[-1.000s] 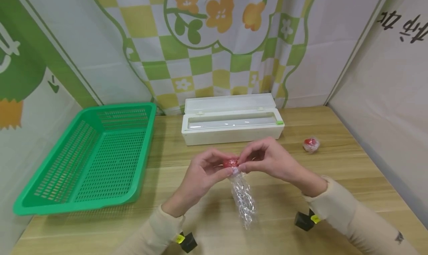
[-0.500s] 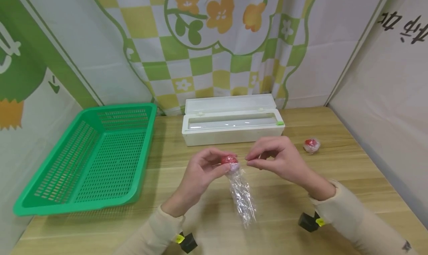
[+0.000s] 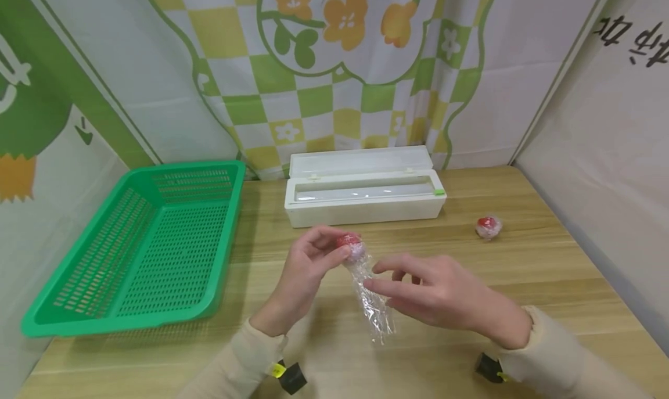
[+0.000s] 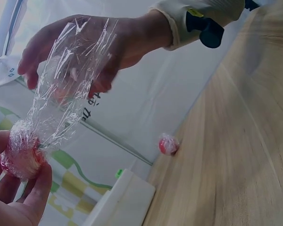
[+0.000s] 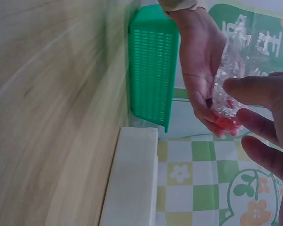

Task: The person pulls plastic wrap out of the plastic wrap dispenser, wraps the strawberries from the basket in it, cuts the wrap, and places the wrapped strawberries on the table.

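My left hand (image 3: pixel 295 274) pinches a small round red-and-white thing wrapped in clear film (image 3: pixel 349 247) between thumb and fingers, above the table. From it a long crinkled tail of cling film (image 3: pixel 377 315) trails down toward me. My right hand (image 3: pixel 439 294) is just right of that tail, its index and middle fingers stretched toward it and slightly parted. In the left wrist view the film tail (image 4: pixel 66 80) overlaps the right hand behind it. The right wrist view has the right thumb and fingers spread apart beside the film, pinching nothing.
A second wrapped red-and-white ball (image 3: pixel 488 227) lies on the table at the right. Behind the hands stands a white cling film box (image 3: pixel 366 214), lid raised, film roll inside. A green plastic basket (image 3: pixel 227 242) occupies the left side. Printed curtains hang around the table.
My right hand has let go of the wrapped thing, drawn back right, then come down beside the film tail with fingers loosened. My left hand has shifted slightly up and left with it.
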`<action>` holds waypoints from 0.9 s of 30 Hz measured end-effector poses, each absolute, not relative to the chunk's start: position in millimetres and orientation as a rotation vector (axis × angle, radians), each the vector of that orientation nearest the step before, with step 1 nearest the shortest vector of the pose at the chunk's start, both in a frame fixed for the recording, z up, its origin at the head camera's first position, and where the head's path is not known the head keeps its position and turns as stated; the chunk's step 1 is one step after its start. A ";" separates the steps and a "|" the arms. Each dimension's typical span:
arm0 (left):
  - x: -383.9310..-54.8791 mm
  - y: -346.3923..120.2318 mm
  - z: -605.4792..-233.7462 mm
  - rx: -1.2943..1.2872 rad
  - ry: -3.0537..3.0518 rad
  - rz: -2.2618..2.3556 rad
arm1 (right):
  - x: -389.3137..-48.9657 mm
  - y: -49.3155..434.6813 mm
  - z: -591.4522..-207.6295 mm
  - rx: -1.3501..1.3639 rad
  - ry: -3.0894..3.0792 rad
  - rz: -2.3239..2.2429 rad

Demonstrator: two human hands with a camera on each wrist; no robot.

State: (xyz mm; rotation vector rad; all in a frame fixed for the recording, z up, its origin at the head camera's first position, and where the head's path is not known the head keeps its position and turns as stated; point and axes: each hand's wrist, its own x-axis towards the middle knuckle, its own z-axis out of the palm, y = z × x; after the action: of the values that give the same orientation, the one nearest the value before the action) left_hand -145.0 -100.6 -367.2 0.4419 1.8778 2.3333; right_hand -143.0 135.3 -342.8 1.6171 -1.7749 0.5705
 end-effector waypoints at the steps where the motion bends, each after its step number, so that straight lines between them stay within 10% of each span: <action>1: -145.2 -100.7 -367.3 0.436 1.871 2.337 | -142.4 135.0 -344.7 1.613 -1.791 0.551; 27: -146.5 -100.1 -374.8 0.475 2.075 2.235 | -142.2 109.8 -347.8 1.437 -1.924 0.884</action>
State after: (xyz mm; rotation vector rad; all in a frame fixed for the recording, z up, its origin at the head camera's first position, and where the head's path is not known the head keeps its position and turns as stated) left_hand -146.5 -100.1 -374.8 0.4749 2.0753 2.2346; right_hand -142.2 109.8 -347.8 1.4371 -1.9244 0.8836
